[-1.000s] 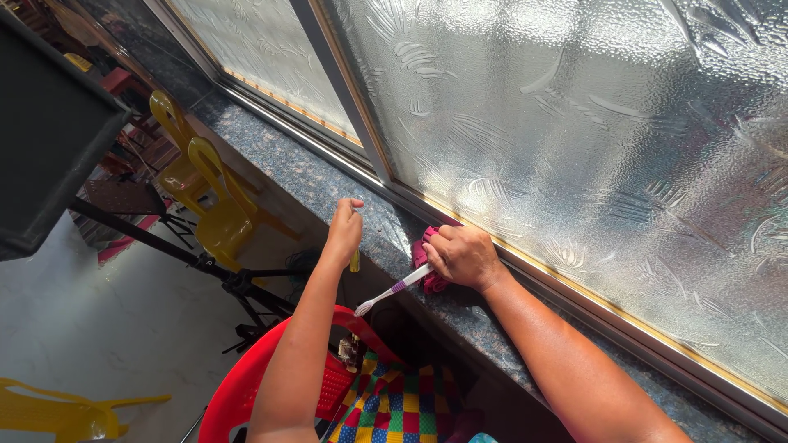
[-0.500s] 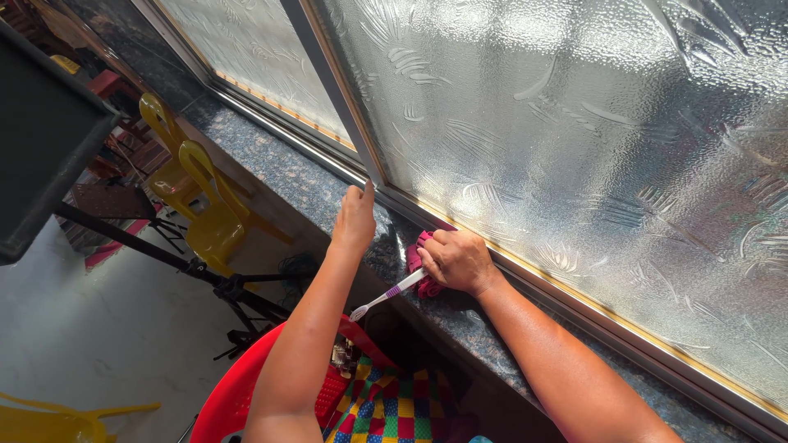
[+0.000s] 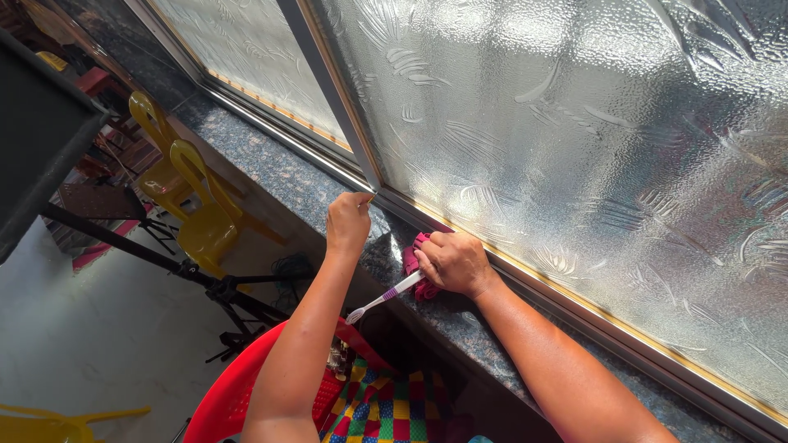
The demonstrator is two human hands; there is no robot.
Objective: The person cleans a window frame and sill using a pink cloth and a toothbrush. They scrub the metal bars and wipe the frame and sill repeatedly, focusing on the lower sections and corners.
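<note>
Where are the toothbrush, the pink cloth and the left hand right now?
toothbrush (image 3: 392, 292), head view, on its purple and white handle.
pink cloth (image 3: 410, 258), head view, on the fold showing beside the knuckles.
left hand (image 3: 348, 221), head view, on its back.

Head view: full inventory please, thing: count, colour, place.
window panes: 2, frosted patterned glass, upper frame, split by a metal bar
window frame: 1, silver with a gold strip, along the sill's far edge
sill: 1, speckled grey stone, running diagonally below the glass
cloth: 1, pink, on the sill under the right hand
toothbrush: 1, white and purple, in the right hand, head past the sill's edge
chairs: 2 stacked, yellow, left by the sill
tripod: 1, black, left on the floor
tub: 1, red, bottom centre
checked fabric: 1, multicolour, bottom centre
left hand: 1, closed, at the frame's bar base
right hand: 1, on the cloth, gripping the toothbrush
</note>
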